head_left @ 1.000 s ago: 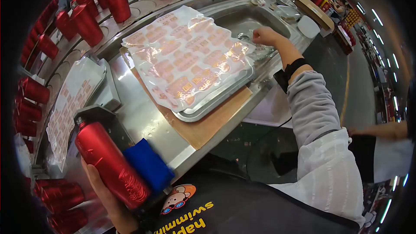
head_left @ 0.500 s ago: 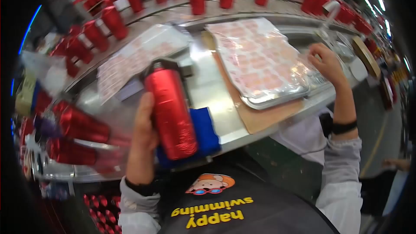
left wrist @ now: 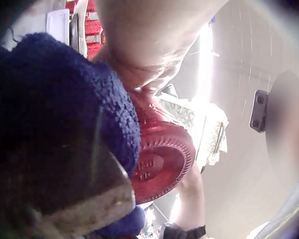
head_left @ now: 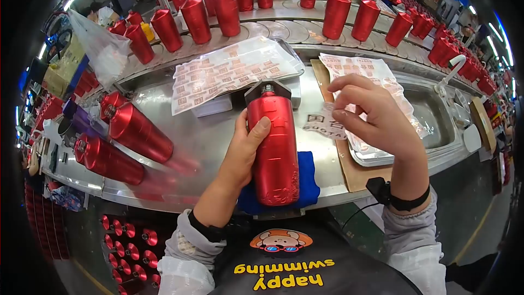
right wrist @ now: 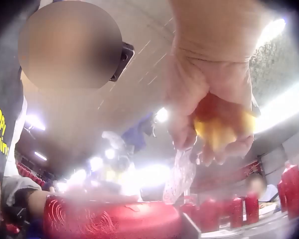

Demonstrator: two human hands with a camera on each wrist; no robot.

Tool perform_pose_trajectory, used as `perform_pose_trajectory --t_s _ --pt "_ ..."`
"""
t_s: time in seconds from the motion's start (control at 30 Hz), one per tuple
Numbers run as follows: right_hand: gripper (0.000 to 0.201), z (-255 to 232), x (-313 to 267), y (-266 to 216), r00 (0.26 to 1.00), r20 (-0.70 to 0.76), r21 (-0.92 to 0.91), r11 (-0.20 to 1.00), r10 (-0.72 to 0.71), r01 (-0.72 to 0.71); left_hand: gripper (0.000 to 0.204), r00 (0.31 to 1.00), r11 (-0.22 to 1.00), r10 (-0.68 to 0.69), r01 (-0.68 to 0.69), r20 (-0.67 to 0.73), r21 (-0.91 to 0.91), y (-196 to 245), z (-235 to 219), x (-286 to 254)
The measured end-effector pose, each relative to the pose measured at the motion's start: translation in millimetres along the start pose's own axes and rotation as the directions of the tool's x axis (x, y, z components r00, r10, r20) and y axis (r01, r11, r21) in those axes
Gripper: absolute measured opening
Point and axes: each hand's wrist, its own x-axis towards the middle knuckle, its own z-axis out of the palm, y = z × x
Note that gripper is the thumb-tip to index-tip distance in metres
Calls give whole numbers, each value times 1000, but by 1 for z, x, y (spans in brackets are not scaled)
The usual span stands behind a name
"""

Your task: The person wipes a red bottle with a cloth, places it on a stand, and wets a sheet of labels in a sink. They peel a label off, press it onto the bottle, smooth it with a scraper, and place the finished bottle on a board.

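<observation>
My left hand (head_left: pixel 243 150) grips a red bottle (head_left: pixel 275 153) from its left side, thumb across the front. The bottle lies with its neck in a dark angular holder (head_left: pixel 267 88) and its base over a blue cloth (head_left: pixel 308 180). In the left wrist view the bottle's round base (left wrist: pixel 162 167) shows beside the cloth (left wrist: pixel 104 94). To the right of the bottle, my right hand (head_left: pixel 382 114) pinches a clear label with dark print (head_left: pixel 322 122) between thumb and finger. The right wrist view shows the clear film (right wrist: pixel 179 174) hanging from the fingers above the bottle (right wrist: pixel 109 219).
Two red bottles (head_left: pixel 139 131) lie at the left. Printed label sheets (head_left: pixel 229 74) lie behind the holder, more sheets (head_left: pixel 365 71) on a tray at the right. Beyond are a sink (head_left: pixel 431 112) with a tap and a conveyor (head_left: pixel 284 31) carrying red bottles.
My right hand has come from the sink side, past the right-hand sheets, to beside the bottle, now with a label in its fingers. The head view has turned left; my left hand still holds the bottle.
</observation>
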Motion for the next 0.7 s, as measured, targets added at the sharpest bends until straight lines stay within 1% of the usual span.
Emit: perform_pose_trajectory --t_s 0.13,0.23,0.33,0.43,0.53,0.63,0.7 --pt "12 8 13 -3 999 1 25 998 -52 52 63 996 1000 -2 1 92 10 4 -5 8" --pt "11 11 22 -4 997 34 34 997 -71 70 64 994 1000 -6 5 114 5 6 -7 10" --pt "11 17 29 -5 994 41 38 994 -100 98 73 994 1000 7 -4 109 -29 3 -9 9" --pt "12 20 36 -9 990 63 77 990 -126 121 62 996 1000 1 -2 95 9 0 -12 9" --pt "13 22 44 -17 985 83 134 981 -150 138 82 993 1000 23 -24 119 8 -5 -20 12" --pt "13 21 56 -23 976 125 199 968 -180 154 81 985 989 68 -47 158 -138 -7 -25 14" --pt "11 37 62 -14 980 131 187 975 -146 121 80 991 975 101 -81 85 -208 -8 -25 9"
